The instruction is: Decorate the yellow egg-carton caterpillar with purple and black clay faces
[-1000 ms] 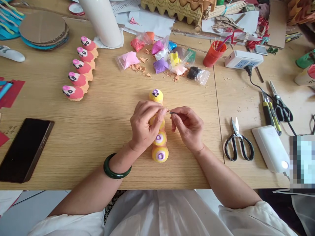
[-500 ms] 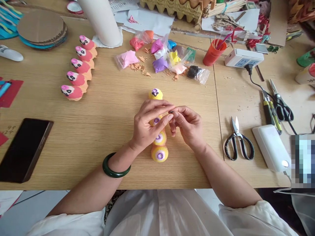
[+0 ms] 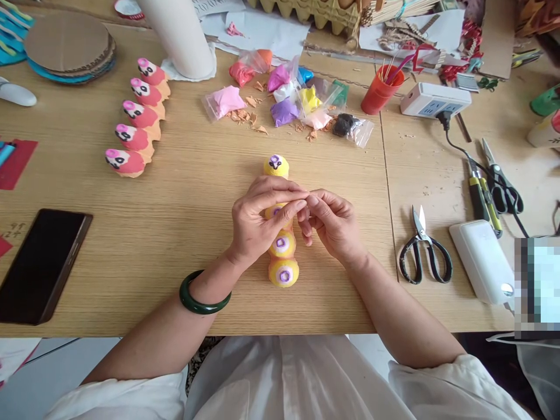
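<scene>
My left hand (image 3: 260, 219) and my right hand (image 3: 332, 224) meet at the fingertips above a yellow row of joined egg-carton cups (image 3: 282, 245). The cups carry pink and purple rings, and the top one has a small painted face (image 3: 275, 165). My left hand rests over the row, hiding one cup in part. A small dark piece of clay, seen earlier at my right fingertips, is hidden between the fingers. My right fingers are pinched closed. A green bangle (image 3: 203, 297) circles my left wrist.
Several pink egg-carton figures (image 3: 135, 114) stand in a row to the left. Bags of coloured clay (image 3: 284, 96) lie beyond the hands. A black phone (image 3: 41, 265) lies left; black-handled scissors (image 3: 424, 254), a power strip (image 3: 433, 99) and a red cup (image 3: 378, 93) lie right.
My hands have closed together. My left fingertips now meet my right fingertips, and the small dark piece has passed out of sight between them. The view has shifted slightly.
</scene>
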Available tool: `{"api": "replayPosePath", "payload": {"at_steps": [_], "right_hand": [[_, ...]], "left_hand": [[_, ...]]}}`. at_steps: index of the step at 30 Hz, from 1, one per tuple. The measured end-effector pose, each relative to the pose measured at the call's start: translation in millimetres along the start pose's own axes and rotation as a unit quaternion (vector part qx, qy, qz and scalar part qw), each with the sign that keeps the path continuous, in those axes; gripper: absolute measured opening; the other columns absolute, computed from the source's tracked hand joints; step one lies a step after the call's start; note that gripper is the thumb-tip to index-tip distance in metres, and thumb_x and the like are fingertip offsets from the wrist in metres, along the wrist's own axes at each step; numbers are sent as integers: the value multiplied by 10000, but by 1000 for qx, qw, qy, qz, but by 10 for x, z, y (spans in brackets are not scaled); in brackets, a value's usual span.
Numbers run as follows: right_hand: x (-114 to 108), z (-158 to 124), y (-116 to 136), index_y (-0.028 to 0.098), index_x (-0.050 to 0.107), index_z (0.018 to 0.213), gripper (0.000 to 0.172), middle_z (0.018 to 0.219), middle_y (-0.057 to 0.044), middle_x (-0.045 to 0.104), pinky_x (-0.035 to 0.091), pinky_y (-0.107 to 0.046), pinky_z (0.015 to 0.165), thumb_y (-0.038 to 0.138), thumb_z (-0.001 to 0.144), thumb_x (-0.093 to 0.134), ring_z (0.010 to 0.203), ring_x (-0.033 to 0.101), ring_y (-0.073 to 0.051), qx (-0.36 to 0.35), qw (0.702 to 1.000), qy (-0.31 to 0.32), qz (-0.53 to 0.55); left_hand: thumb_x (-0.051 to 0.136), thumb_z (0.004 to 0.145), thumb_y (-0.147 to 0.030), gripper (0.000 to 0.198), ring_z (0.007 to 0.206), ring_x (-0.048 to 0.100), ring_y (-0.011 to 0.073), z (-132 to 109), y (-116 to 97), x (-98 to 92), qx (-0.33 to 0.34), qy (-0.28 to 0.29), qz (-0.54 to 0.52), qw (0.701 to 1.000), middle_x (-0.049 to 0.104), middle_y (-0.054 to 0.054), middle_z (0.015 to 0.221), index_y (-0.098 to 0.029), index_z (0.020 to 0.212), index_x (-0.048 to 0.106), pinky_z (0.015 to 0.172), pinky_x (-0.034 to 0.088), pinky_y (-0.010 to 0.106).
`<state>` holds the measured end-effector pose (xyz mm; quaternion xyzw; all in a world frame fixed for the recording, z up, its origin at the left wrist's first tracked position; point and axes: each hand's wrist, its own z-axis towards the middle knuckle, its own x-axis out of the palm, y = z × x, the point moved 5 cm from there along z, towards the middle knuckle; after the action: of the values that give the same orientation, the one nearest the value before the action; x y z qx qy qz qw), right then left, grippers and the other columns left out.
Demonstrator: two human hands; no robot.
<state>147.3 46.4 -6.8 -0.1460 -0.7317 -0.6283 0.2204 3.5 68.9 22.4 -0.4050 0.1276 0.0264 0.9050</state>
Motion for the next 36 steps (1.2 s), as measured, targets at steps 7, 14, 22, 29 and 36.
{"api": "replayPosePath", "payload": {"at_steps": [7, 14, 22, 29, 36], "right_hand": [[-10, 13, -25, 191, 699, 811, 389, 676, 66, 679, 531, -173, 395, 516, 812, 913, 463, 567, -58, 18, 1000, 5, 25], [-5, 14, -36, 184, 701, 812, 385, 703, 58, 701, 547, -182, 402, 512, 820, 904, 474, 602, -65, 29, 999, 12, 25], [-15, 26, -27, 198, 666, 812, 414, 680, 71, 668, 530, -177, 397, 538, 811, 902, 464, 564, -61, 31, 999, 10, 25], [-6, 28, -20, 187, 677, 791, 393, 700, 54, 680, 531, -179, 394, 514, 835, 890, 479, 569, -63, 27, 999, 19, 37], [-7, 18, -30, 184, 679, 803, 393, 724, 51, 678, 550, -188, 409, 524, 860, 866, 498, 594, -68, 22, 999, 22, 19]], "left_hand": [[764, 1005, -301, 128, 1083, 767, 172, -4, 27, 14, -16, 23, -20, 999, 825, 23, 1118, -289, 1114, 832, 997, 628, 339], [769, 998, -250, 78, 1035, 785, 157, -12, 12, 13, -15, 12, -9, 1000, 828, 22, 1071, -264, 1040, 833, 954, 646, 303], [742, 1020, -356, 175, 1077, 772, 166, -23, 55, 37, -48, 29, -24, 998, 818, 33, 1147, -276, 1148, 830, 935, 652, 293], [710, 1039, -307, 157, 1091, 777, 169, -9, 11, 19, -43, 17, -33, 998, 822, 30, 1126, -269, 1125, 836, 1002, 632, 312], [713, 1038, -308, 133, 1017, 779, 153, 2, 8, 20, -32, 7, -14, 999, 826, 18, 1039, -255, 1018, 833, 949, 635, 291]]}}
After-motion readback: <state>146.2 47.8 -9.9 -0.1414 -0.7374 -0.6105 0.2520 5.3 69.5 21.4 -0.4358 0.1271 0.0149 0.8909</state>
